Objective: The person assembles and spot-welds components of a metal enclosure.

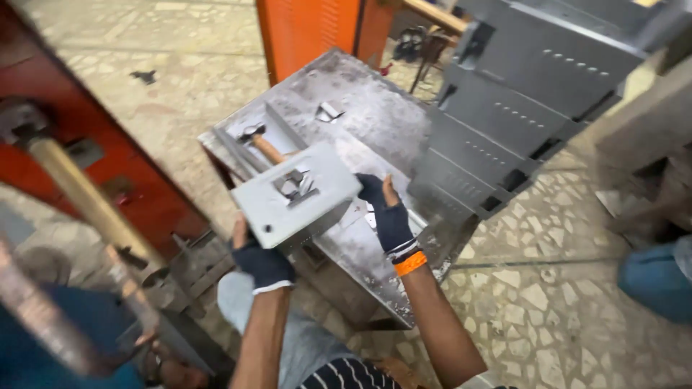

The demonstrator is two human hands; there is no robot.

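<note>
Grey box (288,198): sheet-metal, flat-faced, rectangular; held at frame centre above the steel table (375,122); long axis runs lower left to upper right; cut-out face turned upward.
Left hand (261,261): dark glove, clamped on the box's lower left corner.
Right hand (389,212): dark glove, orange wristband, pressed to the box's right end, fingers partly spread.
Hammer (263,144): wooden handle, lying on the scuffed table behind.

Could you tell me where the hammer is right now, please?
In the head view the hammer lies on the metal workbench, just behind the grey box that both gloved hands hold, left of centre.
</note>
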